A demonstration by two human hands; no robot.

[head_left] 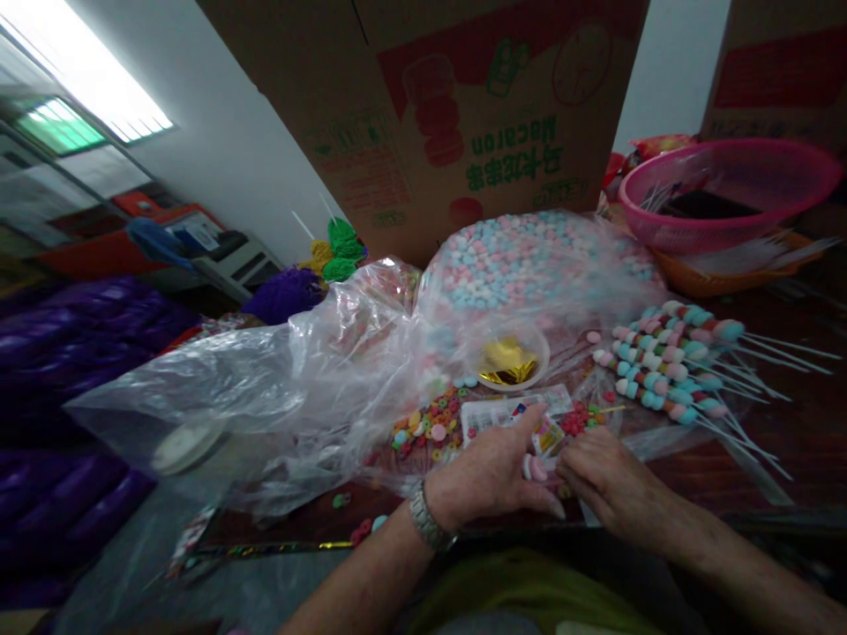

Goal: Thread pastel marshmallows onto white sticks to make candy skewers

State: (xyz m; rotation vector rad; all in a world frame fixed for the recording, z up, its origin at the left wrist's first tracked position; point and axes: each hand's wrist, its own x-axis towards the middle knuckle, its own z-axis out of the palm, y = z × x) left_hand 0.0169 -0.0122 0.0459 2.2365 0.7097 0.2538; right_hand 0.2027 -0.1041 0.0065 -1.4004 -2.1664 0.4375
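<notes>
My left hand [486, 474], with a metal-banded watch [427, 516] on its wrist, reaches over the table edge with index finger and thumb spread apart. A pink-and-white marshmallow [535, 468] sits in the gap between them; whether other fingers touch it is hidden. Close by on the right, my right hand [615, 483] is closed in a pinch, and what it grips is hidden. Beyond the fingers lie a printed plastic packet [493, 416] and small red candy rings [582, 416]. Multicoloured candy rings [437, 419] are heaped left of the packet.
Finished marshmallow skewers [668, 362] lie in a pile at right. A clear bag of marshmallows [529, 265] leans before a large cardboard box [463, 115]. A tub of gold ties [508, 360] stands mid-table. A pink basket [728, 225] is at back right; purple bags [72, 370] are at left.
</notes>
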